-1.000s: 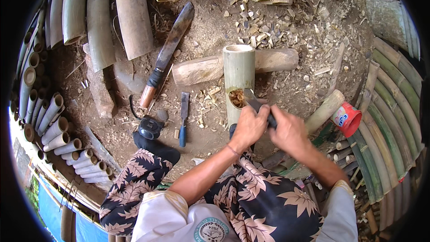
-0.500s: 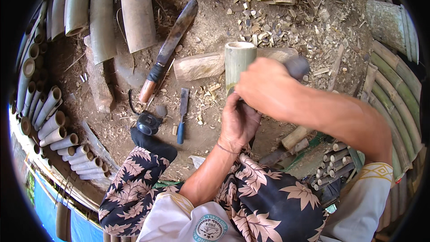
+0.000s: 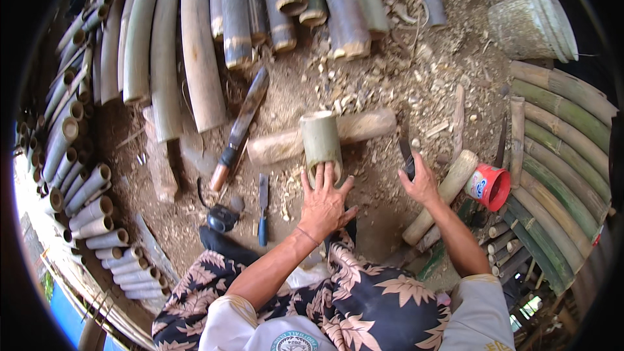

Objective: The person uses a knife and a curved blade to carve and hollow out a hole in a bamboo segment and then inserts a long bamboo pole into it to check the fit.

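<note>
A short green bamboo section (image 3: pixel 321 135) rests across a wooden log (image 3: pixel 273 148). My left hand (image 3: pixel 323 205) is open at its near end, fingers spread, with the middle fingertips reaching into the hollow opening. To the right, my right hand (image 3: pixel 422 183) is closed round a dark narrow tool (image 3: pixel 407 156) whose exact kind I cannot make out. A chisel (image 3: pixel 262 209) with a blue handle lies on the ground left of my left hand. Farther left is a machete (image 3: pixel 242 131) with a brown wooden handle.
Long bamboo poles (image 3: pixel 203 52) lie at the far side, short bamboo tubes (image 3: pixel 97 211) at the left. On the right are a red container (image 3: pixel 498 188), a thick cut piece (image 3: pixel 448 188), split bamboo (image 3: pixel 552 156) and a whitish bucket (image 3: pixel 530 23). Wood chips (image 3: pixel 364 84) litter the ground.
My hands were together at the bamboo section's near end. Now my right hand has moved away to the right with the dark tool, and my left hand has spread its fingers. The view has shifted.
</note>
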The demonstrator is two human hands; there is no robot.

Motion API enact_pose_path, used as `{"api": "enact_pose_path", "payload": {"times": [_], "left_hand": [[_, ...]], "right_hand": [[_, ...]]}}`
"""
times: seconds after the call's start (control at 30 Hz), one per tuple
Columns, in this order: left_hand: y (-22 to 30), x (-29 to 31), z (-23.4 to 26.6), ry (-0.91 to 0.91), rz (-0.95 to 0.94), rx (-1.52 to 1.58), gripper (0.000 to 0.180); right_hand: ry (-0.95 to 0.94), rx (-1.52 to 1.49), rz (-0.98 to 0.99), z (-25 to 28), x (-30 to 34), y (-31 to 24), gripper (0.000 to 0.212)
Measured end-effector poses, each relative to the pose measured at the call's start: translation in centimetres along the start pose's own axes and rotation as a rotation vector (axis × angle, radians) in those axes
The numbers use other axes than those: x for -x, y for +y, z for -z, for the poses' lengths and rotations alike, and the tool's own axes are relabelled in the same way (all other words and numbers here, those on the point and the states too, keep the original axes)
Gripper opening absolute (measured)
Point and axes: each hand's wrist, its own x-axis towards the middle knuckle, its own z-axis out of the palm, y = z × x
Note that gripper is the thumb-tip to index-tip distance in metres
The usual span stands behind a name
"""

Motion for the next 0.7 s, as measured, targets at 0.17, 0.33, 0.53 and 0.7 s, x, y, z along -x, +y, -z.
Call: {"api": "enact_pose_path", "payload": {"times": [0.17, 0.33, 0.53, 0.7], "left_hand": [[-0.7, -1.6, -1.5, -0.048, -0.008, -0.166, 0.079], [0.0, -0.6, -1.9, -0.103, 0.079, -0.012, 0.065], [1.2, 2.9, 1.6, 0.263, 0.162, 0.286, 0.05], [-0.5, 2.0, 4.7, 0.315, 0.24, 0.859, 0.051]], "right_hand": [[0.257, 0.407, -0.074, -0.6, -3.2, 0.6, 0.064], [0.296, -0.104, -0.081, 2.6, -20.6, -13.4, 0.088], [0.126, -0.119, -0.295, 3.0, -29.7, -17.2, 0.085], [-0.039, -0.734, -0.115, 4.8, -20.2, -14.6, 0.071]]}}
